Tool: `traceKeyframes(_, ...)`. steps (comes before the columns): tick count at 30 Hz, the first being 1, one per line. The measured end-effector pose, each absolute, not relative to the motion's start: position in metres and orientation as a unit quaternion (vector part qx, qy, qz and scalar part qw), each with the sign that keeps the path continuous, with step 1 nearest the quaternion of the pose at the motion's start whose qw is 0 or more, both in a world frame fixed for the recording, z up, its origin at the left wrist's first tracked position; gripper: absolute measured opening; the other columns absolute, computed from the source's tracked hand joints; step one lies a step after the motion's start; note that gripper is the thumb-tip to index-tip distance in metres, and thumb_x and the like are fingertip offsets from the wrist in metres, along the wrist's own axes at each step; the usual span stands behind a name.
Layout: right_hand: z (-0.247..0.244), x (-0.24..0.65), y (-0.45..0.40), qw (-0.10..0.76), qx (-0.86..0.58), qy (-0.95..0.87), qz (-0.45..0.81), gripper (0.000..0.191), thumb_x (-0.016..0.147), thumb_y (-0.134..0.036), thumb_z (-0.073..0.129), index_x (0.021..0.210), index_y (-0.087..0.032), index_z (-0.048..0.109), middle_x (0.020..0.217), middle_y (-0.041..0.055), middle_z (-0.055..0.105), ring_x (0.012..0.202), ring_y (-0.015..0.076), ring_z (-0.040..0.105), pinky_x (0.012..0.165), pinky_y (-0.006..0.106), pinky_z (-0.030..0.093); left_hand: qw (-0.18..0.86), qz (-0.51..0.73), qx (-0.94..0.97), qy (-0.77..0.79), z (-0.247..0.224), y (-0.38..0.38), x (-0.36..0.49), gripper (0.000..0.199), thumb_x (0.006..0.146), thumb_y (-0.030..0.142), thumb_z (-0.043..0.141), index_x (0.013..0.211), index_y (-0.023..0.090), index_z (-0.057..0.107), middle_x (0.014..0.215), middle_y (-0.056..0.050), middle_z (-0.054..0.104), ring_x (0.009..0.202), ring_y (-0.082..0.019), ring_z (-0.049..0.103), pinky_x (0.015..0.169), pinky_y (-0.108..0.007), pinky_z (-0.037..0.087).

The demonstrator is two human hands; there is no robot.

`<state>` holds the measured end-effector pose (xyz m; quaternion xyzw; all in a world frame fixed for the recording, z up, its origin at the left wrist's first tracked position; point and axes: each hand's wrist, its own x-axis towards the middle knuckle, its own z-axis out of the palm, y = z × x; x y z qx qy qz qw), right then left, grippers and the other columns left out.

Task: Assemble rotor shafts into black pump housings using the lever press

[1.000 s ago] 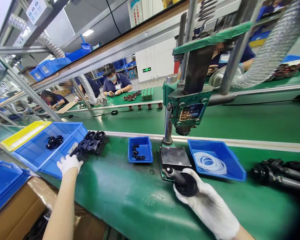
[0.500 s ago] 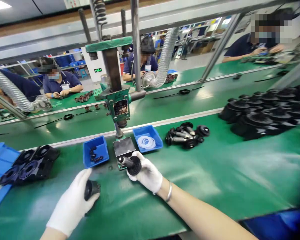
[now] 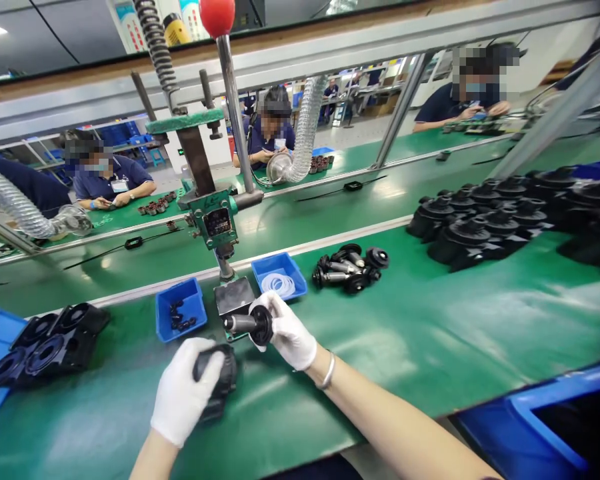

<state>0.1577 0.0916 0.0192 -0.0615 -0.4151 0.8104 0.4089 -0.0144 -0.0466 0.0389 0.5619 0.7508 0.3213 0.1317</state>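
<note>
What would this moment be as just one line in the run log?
left hand: grips black housing | right hand: holds grey-shafted black part, shaft pointing left | behind: green press, blue bin of white rings

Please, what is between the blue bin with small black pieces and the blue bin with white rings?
In the head view, the press base stands between them, partly hidden by the shafted part in the right hand.

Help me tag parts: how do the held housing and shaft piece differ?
The housing is bulkier; the shaft piece is slimmer.
The housing shows only black; the shaft piece has a grey shaft.
The left hand holds the housing; the right hand, the shaft piece.
Both are partly black.
</note>
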Motion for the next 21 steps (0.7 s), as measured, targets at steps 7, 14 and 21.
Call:
traceKeyframes(7,0.045,0.167,0.07,0.449,-0.132,-0.587,0.66,0.031,0.061,-0.023,0.069,0.079,-0.021,0.043,0.08,-0.0013,0.045,0.07,0.0137,0.04,0.063,0.026,0.036,0.261,0.724,0.288,0.571,0.024,-0.061,-0.022,0.033,0.095,0.049,0.035,0.102,0.027,0.059,0.108,-0.005,0.07,0.094,-0.026,0.07,0.077,-0.043,0.061)
traceKeyframes(14,0.03,0.169,0.046,0.406,-0.196,-0.622,0.64,0.028,0.059,-0.016,0.058,0.08,-0.021,0.04,0.079,-0.0022,0.04,0.069,0.0135,0.036,0.062,0.027,0.033,0.172,0.716,0.392,0.552,0.026,-0.061,-0.018,0.029,0.094,0.044,0.041,0.099,0.023,0.06,0.106,-0.008,0.067,0.099,-0.027,0.067,0.088,-0.045,0.056)
traceKeyframes(21,0.043,0.166,0.035,0.39,-0.231,-0.738,0.5,0.029,0.05,-0.012,0.047,0.077,-0.022,0.039,0.076,-0.0033,0.044,0.066,0.0132,0.037,0.06,0.025,0.033,0.111,0.601,0.606,0.509,0.031,-0.065,-0.017,0.025,0.088,0.033,0.057,0.107,0.02,0.065,0.113,-0.012,0.064,0.106,-0.031,0.063,0.089,-0.049,0.051)
